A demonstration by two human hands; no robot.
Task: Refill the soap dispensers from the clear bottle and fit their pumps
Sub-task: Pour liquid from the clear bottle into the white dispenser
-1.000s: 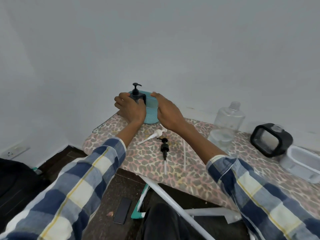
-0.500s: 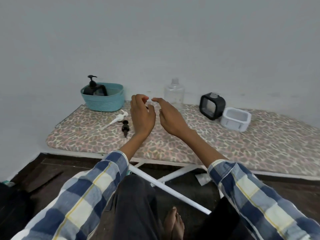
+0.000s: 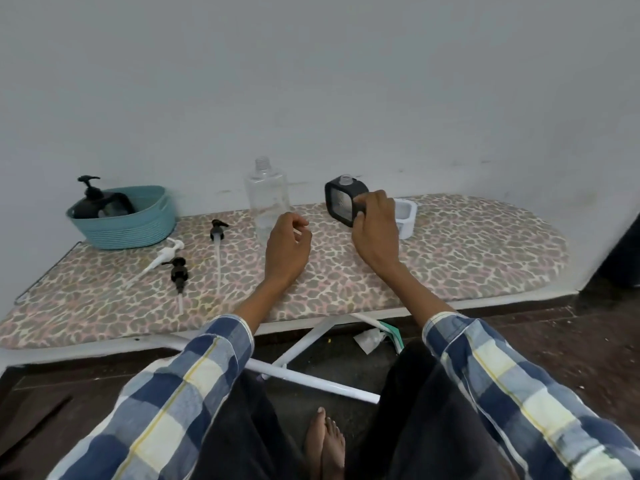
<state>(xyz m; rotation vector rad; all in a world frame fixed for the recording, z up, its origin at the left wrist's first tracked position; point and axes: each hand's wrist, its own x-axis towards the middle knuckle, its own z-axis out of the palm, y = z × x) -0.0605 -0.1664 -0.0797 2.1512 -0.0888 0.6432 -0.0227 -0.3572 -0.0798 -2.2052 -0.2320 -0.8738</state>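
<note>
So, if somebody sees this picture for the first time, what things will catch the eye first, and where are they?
First, the right hand gripping the black square dispenser at the back of the leopard-print board, beside the white dispenser. Next, the clear bottle standing uncapped just behind the left hand, which holds nothing. On the left, three loose pumps lie before a teal basket.

Blue-white-yellow plaid sleeves (image 3: pixel 194 386), dark trousers (image 3: pixel 433 427), bare foot (image 3: pixel 327 441)

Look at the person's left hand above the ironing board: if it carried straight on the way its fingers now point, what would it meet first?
Probably the clear bottle. The left hand hovers loosely curled just in front of its base, holding nothing, fingers aimed toward the wall. Depth is hard to judge from one view, so it might pass just beside it.
</note>
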